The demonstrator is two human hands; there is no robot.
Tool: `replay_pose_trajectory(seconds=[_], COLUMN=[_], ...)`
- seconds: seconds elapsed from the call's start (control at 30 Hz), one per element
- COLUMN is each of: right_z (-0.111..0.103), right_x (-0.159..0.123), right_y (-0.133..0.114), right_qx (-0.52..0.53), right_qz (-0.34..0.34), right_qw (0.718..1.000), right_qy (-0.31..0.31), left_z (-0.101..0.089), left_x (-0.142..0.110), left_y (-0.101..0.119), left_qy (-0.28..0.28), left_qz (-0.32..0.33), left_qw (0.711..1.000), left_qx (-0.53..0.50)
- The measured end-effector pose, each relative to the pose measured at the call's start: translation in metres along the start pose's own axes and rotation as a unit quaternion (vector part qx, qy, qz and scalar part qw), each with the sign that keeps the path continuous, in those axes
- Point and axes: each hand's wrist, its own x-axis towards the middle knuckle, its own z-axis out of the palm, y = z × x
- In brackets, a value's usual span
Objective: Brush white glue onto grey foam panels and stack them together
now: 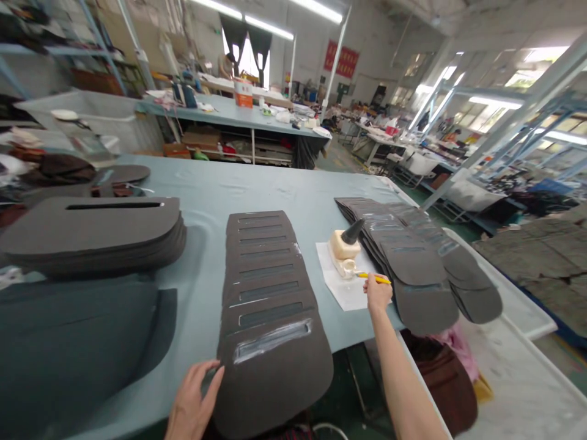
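My right hand (pixel 378 293) is closed around a thin brush with a yellow handle (pixel 380 279). The brush tip reaches the mouth of a cream-coloured glue bottle (pixel 345 245), which lies on a white sheet (pixel 334 293) and has a dark cone-shaped part on top. At the left edge of the nearest dark grey panel (pixel 279 385), my left hand (pixel 197 391) rests with thumb and fingers apart. That panel lies at the front of an overlapping row of slotted panels (pixel 262 269). Wet, whitish glue shines around its slot.
Stacked grey panels (pixel 92 229) sit on the left, above a dark sheet pile (pixel 77 348). More overlapping panels (pixel 417 256) lie right of the bottle. Brown pieces (pixel 444 385) hang below the edge of the blue-covered table (pixel 206 183). Another worktable (pixel 220 110) stands behind.
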Motion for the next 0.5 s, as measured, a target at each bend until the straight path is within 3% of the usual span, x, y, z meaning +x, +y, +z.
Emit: replay_pose_trajectory(seconds=[0.13, 0.27, 0.37, 0.5], right_z=[0.027, 0.044, 0.041, 0.021], right_x=[0.029, 0.038, 0.038, 0.031], right_y=[0.006, 0.018, 0.025, 0.029], right_qx=[-0.021, -0.043, -0.04, -0.045], right_qz=[0.001, -0.007, -0.023, -0.03], right_qw=[1.0, 0.997, 0.996, 0.997], right_qy=[-0.01, -0.062, -0.082, -0.058], left_z=[0.002, 0.005, 0.008, 0.01], left_x=[-0.007, -0.016, -0.022, -0.024], left_y=[0.01, 0.017, 0.017, 0.017], left_qy=[-0.019, -0.03, -0.011, -0.001], left_qz=[-0.063, -0.085, -0.097, -0.142], left_qw=[0.997, 0.995, 0.994, 0.989], left_qx=[0.03, 0.045, 0.048, 0.049])
